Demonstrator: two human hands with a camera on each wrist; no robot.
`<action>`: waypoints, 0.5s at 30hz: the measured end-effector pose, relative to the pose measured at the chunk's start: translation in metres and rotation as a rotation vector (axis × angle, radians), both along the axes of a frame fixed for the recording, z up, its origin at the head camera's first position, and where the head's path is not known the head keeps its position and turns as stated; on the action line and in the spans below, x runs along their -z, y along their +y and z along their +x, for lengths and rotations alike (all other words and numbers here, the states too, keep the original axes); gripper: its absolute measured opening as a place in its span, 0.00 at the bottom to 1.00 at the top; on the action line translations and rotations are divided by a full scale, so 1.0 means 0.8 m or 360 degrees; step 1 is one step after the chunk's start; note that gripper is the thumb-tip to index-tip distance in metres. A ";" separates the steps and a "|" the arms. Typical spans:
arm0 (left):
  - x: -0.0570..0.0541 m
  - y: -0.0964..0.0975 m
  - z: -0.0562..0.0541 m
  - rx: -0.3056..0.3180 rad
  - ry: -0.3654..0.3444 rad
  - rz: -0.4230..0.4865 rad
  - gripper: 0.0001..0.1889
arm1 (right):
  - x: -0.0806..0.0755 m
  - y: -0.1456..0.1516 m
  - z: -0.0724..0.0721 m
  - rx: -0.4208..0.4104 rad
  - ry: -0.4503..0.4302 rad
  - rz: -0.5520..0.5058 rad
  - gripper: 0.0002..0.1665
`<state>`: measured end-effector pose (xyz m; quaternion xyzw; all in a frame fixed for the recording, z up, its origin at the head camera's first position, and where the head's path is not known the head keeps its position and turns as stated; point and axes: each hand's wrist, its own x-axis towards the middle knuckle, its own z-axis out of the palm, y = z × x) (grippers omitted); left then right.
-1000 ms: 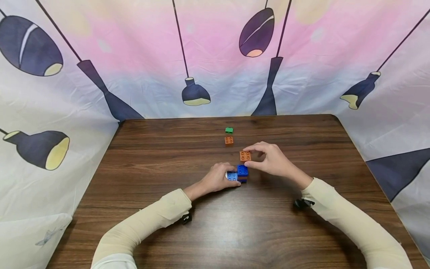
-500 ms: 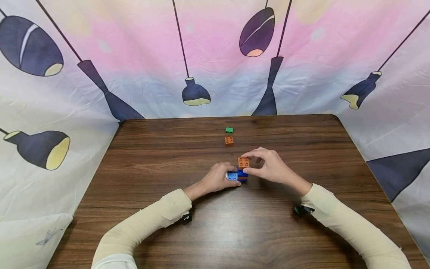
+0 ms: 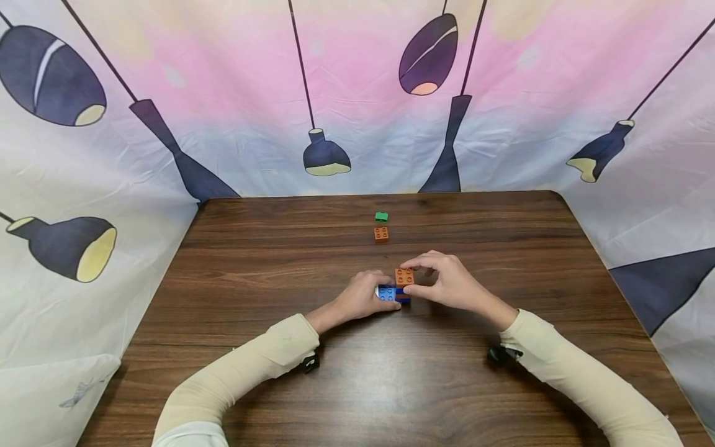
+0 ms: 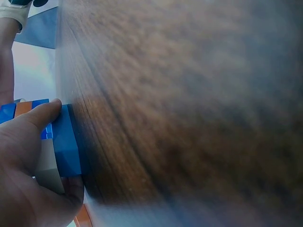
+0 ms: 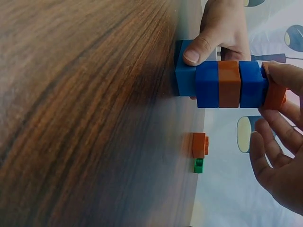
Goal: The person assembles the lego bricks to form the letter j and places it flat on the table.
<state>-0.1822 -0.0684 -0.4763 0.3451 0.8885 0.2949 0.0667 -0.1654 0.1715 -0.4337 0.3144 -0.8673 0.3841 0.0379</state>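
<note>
A column of toy building bricks stands on the table: a dark blue brick (image 5: 207, 85), an orange brick (image 5: 229, 84), then another dark blue brick (image 5: 252, 85). Beside its foot lies a lighter blue brick (image 3: 386, 293) with studs up and a whitish brick (image 4: 49, 165) against it. My left hand (image 3: 357, 297) grips these low bricks between thumb and fingers. Thumb and fingertips of my right hand (image 3: 447, 285) pinch a second orange brick (image 3: 404, 276) at the column's top. It looks slightly tilted there, with a small gap at one side in the right wrist view.
Farther back on the brown wooden table (image 3: 268, 248) lie a loose orange brick (image 3: 381, 234) and, behind it, a small green brick (image 3: 382, 217). A cloth printed with lamps (image 3: 326, 155) hangs behind the table's far edge.
My right hand has brought the orange brick toward me and slightly left, from behind the column onto its top. My left hand has stayed in place on the low bricks.
</note>
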 end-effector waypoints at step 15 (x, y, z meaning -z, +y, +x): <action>0.002 0.000 -0.001 0.0006 0.0016 -0.0018 0.23 | -0.004 -0.001 0.000 0.0007 -0.0009 0.0075 0.24</action>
